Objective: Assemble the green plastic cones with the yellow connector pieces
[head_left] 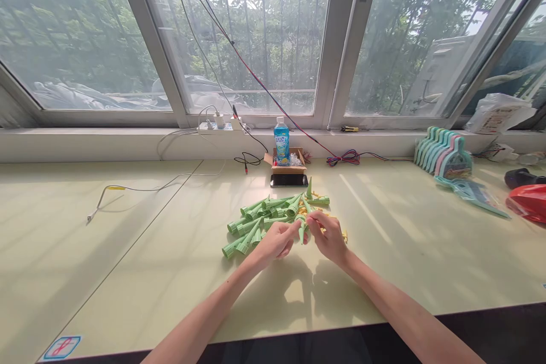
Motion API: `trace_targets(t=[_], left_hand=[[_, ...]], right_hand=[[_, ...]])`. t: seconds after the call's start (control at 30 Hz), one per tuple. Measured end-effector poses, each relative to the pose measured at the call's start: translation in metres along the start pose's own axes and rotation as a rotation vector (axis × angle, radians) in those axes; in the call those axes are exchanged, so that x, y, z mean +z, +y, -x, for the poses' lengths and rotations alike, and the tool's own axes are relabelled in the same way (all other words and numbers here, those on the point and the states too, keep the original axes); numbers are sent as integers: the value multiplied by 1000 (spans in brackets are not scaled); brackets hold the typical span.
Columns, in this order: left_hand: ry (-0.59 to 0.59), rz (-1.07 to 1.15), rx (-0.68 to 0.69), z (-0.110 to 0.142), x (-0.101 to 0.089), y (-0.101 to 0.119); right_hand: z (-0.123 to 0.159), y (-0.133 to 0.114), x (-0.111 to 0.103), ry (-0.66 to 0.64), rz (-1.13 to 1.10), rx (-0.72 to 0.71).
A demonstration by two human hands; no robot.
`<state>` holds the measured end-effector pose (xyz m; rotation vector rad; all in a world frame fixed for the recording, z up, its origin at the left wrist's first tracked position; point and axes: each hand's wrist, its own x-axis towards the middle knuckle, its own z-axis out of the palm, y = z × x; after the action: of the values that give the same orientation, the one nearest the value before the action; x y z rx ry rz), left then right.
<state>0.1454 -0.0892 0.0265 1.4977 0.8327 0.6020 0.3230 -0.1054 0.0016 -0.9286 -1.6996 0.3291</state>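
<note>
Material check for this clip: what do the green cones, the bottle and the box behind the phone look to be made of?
Green cones: probably moulded plastic, fairly matte; even colour, ridged ends.
Bottle: likely clear plastic, glossy; its blue looks translucent.
Box: seemingly cardboard, dull; brown with a thin folded-out flap.

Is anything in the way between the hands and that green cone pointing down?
Nothing visible is. The left hand holds the green cone, with the right hand close by; the other green cones lie beyond and leftward, not between.
</note>
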Motion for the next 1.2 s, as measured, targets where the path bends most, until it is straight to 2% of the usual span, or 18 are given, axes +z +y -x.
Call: trace_targets(t=[0.17,0.37,0.53,0.7,0.77,0.83,0.97,1.07,1.2], left_hand=[[123,-136,169,1,3,-2],[243,-141,307,-2,8,-4],[240,-131,260,-1,10,-4],[324,-5,190,-2,6,-3],[266,71,81,-4,4,-3],[154,137,-22,-5,2,-4],[-32,230,-102,-6,2,-7],[-105,267,-153,-5,3,-7],[-145,319,-181,-5,2,-6]], right_hand=[[0,2,1,38,18,7],[2,4,2,30,-6,44],[1,1,2,66,-15,79],[1,0,2,104,-10,86],[1,0,2,92,-7,72],[1,1,1,73,-6,45],[1,-1,0,43,6,-30],[0,-3,0,5,4,-75],[0,-3,0,-6,11,-64]])
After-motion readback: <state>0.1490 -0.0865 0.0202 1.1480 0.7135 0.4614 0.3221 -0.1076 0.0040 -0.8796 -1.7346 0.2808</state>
